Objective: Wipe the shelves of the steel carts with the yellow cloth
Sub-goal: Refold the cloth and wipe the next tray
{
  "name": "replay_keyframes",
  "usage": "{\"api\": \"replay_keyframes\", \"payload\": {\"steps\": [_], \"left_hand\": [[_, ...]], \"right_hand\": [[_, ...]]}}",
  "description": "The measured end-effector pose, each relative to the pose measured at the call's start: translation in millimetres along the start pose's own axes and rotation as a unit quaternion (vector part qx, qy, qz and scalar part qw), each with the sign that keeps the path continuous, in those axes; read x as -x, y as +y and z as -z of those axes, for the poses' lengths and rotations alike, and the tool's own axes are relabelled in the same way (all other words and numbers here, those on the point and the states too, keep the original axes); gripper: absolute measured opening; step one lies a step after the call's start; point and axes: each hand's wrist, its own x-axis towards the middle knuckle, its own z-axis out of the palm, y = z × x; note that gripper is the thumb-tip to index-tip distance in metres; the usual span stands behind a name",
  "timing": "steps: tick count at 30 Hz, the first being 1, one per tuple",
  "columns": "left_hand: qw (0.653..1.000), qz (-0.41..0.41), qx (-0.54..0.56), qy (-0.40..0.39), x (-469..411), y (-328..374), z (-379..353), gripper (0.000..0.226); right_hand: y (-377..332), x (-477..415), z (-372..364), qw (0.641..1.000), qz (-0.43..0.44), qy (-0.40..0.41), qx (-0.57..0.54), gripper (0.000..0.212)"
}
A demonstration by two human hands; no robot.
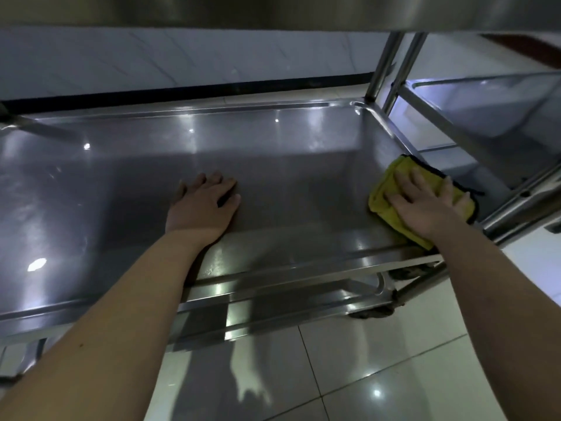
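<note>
Yellow cloth (383, 205) sits bunched in the near right corner of the steel cart's shelf (273, 165), dark trim along its outer edge, touching the right rim. My right hand (425, 202) lies flat on top of it, fingers spread, palm pressing down; grip is released, not clenched around the fabric, just pinning it to the steel. My left hand (203, 205) is flat on the bare shelf near the middle, fingers forward and slightly apart, holding nothing, well apart from the cloth. Both forearms reach in over the front rim. The shelf is a shallow tray with a raised lip all round, shiny, with light spots reflected on it. Another shelf (273, 10) hangs right overhead at the top edge of view. Upright posts (382, 68) rise at the far right corner. A second cart (491, 117) stands just beside it on the right. Pale tiled floor (379, 375) below, wheel (372, 312) partly visible under the front right corner.
</note>
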Motion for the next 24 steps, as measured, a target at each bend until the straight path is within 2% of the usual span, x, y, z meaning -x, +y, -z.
{"api": "replay_keyframes", "payload": {"steps": [2, 4, 8, 10, 12, 13, 16, 19, 24], "left_hand": [[1.000, 0.005, 0.000, -0.006, -0.8, 0.2, 0.1, 0.048], [1.000, 0.012, 0.012, -0.014, -1.4, -1.1, 1.2, 0.048], [0.998, 0.021, 0.060, -0.024, -1.0, -2.4, 5.7, 0.046], [0.986, 0.028, 0.163, -0.034, 1.2, -3.9, 13.8, 0.051], [0.956, 0.036, 0.290, -0.024, 8.6, -11.5, 29.2, 0.050], [0.952, 0.028, 0.305, -0.007, 14.4, -19.8, 37.2, 0.046], [0.975, 0.009, 0.221, 0.027, 44.4, -58.6, 54.9, 0.042], [0.992, 0.026, 0.123, 0.019, 89.3, -108.7, 66.8, 0.045], [0.998, 0.059, 0.024, 0.005, 129.1, -142.0, 75.2, 0.048]], "right_hand": [[-23.1, 11.5, -4.8, 1.000, 0.006, -0.004, -0.002, 0.073], [-66.5, 35.0, -16.5, 0.998, 0.055, 0.010, 0.010, 0.075], [-174.5, 111.8, -54.1, 0.966, 0.255, 0.032, 0.028, 0.080], [-205.8, 136.4, -61.1, 0.948, 0.315, 0.027, 0.038, 0.080], [-212.1, 139.0, -60.5, 0.947, 0.318, 0.030, 0.044, 0.078], [-210.9, 137.2, -60.5, 0.947, 0.315, 0.032, 0.045, 0.076], [-208.4, 131.8, -59.6, 0.949, 0.311, 0.010, 0.052, 0.072], [-211.8, 129.5, -60.2, 0.952, 0.301, -0.009, 0.051, 0.071], [-208.9, 127.1, -62.0, 0.950, 0.307, 0.005, 0.055, 0.072]]}}
